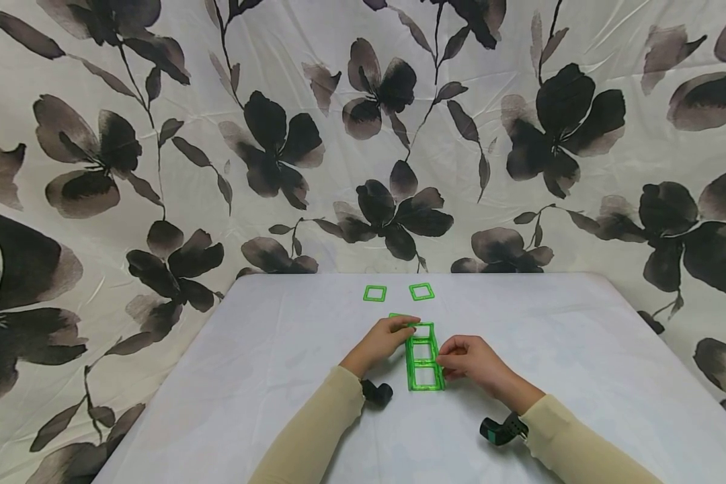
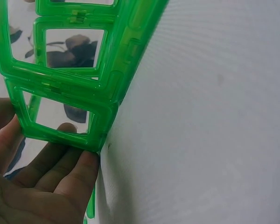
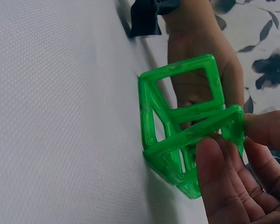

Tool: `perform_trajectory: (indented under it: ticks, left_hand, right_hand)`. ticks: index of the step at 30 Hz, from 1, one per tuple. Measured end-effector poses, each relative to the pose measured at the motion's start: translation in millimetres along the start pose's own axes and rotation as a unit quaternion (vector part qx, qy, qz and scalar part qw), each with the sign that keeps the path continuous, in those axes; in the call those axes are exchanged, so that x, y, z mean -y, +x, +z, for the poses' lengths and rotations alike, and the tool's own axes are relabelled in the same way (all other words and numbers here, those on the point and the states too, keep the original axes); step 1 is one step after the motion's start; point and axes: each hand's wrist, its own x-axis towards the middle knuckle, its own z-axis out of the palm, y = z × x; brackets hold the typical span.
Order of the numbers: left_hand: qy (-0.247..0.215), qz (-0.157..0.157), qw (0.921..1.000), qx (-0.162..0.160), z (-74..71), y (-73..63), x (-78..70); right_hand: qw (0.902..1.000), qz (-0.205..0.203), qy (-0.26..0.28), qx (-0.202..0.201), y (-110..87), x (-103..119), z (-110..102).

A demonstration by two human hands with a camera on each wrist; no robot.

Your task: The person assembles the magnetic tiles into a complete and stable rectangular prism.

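Green see-through square magnetic tiles form a long, box-like frame in the middle of the table, with open centres and walls standing up from its base. My left hand holds its far end, the index finger reaching across the top. In the left wrist view the fingertips press the end tile from below, with the thumb at its side. My right hand pinches a side tile on the near right between thumb and fingers. In the right wrist view this tile leans inward from the frame's lower edge.
Two loose green square tiles lie near the back edge of the white table. A bit of green tile shows just behind my left hand. Behind the table hangs a flower-patterned cloth.
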Motion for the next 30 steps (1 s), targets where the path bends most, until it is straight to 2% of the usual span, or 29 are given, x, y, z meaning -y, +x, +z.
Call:
perform_trajectory:
  ticks: [9,17,30]
  left_hand:
    - [0.0,0.008,1.0,-0.001,0.5,0.0,0.4]
    - [-0.002,-0.002,1.0,0.0,0.5,0.6,1.6]
    - [-0.005,-0.005,1.0,-0.003,1.6,3.2,4.2]
  right_hand:
    - [0.9998,0.007,-0.019,0.008,2.2,1.5,1.2]
    - [0.9982,0.004,-0.053,0.028,4.5,2.7,0.7]
    - [0.9972,0.009,-0.073,0.014,4.6,3.3,2.9]
